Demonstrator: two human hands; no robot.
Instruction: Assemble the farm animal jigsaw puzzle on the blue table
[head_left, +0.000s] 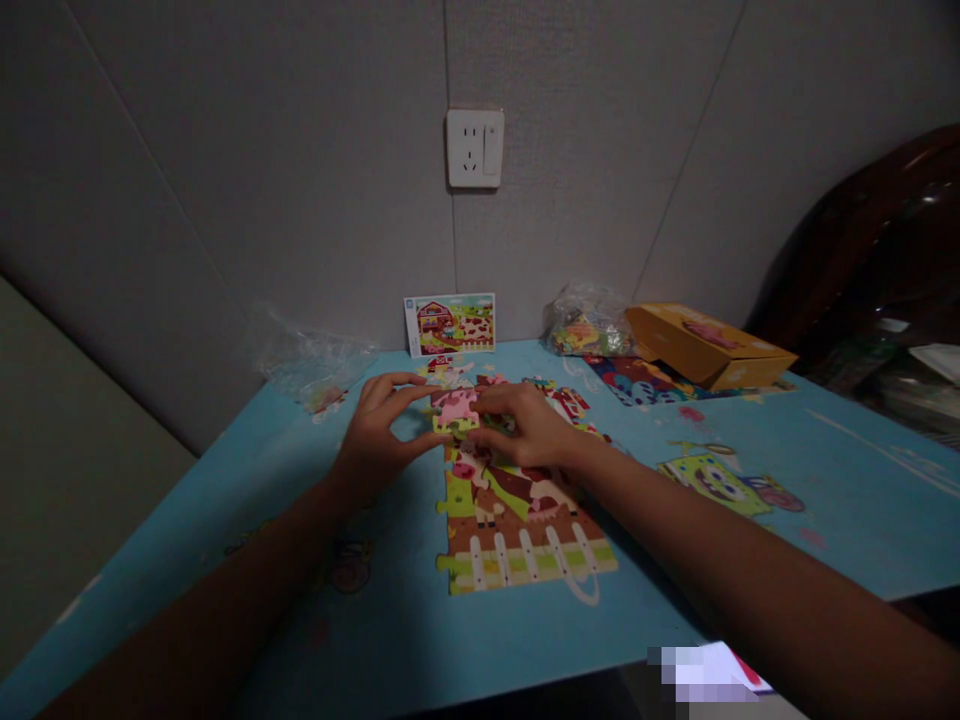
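Observation:
A partly built farm jigsaw (517, 530) lies in the middle of the blue cartoon table (390, 620). At its top edge both hands meet on one pink puzzle piece (456, 408). My left hand (379, 430) pinches the piece's left side between thumb and fingers. My right hand (529, 425) lies over the puzzle's upper part, its fingers curled onto the same piece from the right. Loose pieces (559, 395) lie just behind my right hand.
A reference picture card (450, 324) leans on the wall under a socket (475, 148). A clear bag of pieces (585, 322) and a yellow box (709, 345) sit back right. Crumpled clear plastic (307, 355) lies back left. A dark chair (877, 260) stands at right.

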